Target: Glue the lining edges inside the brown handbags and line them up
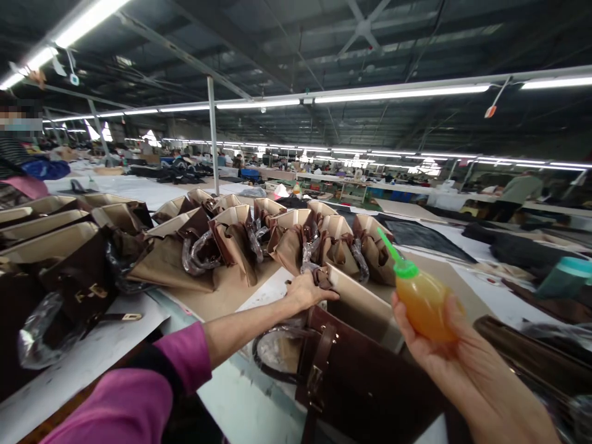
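My right hand [444,351] is wrapped round a squeeze bottle [423,302] of orange liquid, its green nozzle tilted up to the left. Below and between my hands stands a dark brown handbag [365,370], its top gaping to show a beige lining. My left hand [308,292] grips the bag at its far left top corner, thumb towards the opening, beside a fold of brown material; some fingertips are hidden. A dark handle [277,364] with clear plastic wrap hangs on the bag's left side.
Several brown handbags with plastic-wrapped handles [201,253] stand in rows ahead and to the left. At right lie a teal container [564,277] and dark material [531,246]. A metal post [213,135] rises behind the bags. Other people are at tables farther off.
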### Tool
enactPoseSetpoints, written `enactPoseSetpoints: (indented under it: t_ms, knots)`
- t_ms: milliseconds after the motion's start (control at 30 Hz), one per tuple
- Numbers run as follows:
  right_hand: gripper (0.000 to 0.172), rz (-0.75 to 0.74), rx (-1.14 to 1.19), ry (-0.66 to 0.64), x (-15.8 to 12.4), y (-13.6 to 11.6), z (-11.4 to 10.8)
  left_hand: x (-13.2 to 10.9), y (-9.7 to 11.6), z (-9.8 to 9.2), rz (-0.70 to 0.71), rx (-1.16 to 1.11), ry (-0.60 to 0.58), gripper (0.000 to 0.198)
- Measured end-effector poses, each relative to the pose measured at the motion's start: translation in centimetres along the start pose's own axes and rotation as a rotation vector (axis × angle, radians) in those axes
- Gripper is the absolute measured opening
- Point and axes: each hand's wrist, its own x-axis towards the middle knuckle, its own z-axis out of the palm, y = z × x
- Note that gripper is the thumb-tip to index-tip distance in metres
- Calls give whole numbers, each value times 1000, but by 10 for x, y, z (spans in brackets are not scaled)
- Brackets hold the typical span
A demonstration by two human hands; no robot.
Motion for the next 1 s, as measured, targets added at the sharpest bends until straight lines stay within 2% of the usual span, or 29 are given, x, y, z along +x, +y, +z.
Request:
enactPoseSetpoints:
  t_ms: [200, 400, 500, 633, 733, 833, 900, 1000]
  knots:
    - [31, 68, 42, 66, -7, 0, 0, 16, 1, 9, 56, 69, 30, 61]
    - [30, -10, 0, 48, 4, 3, -4, 23, -1, 21, 98, -54, 34, 27]
    - [28, -27, -16, 49, 7, 0, -4, 26, -10, 23, 165, -234, -53, 20]
    - [28, -45, 0, 56, 13, -11, -8, 26, -25, 15, 244, -504, -197, 27]
    - [29, -90, -14, -3, 17, -18, -17, 20, -28, 5, 278, -640, -239, 33]
    - [30, -108, -44, -50, 16, -24, -26, 14, -16, -15, 306, -720, -275, 38]
    - [29, -98, -71, -59, 9, -27, -29, 12, 1, -37, 345, -711, -302, 37]
    - [28, -92, -131, -57, -3, -32, -32, 13, 34, -79, 494, -502, -352, 30]
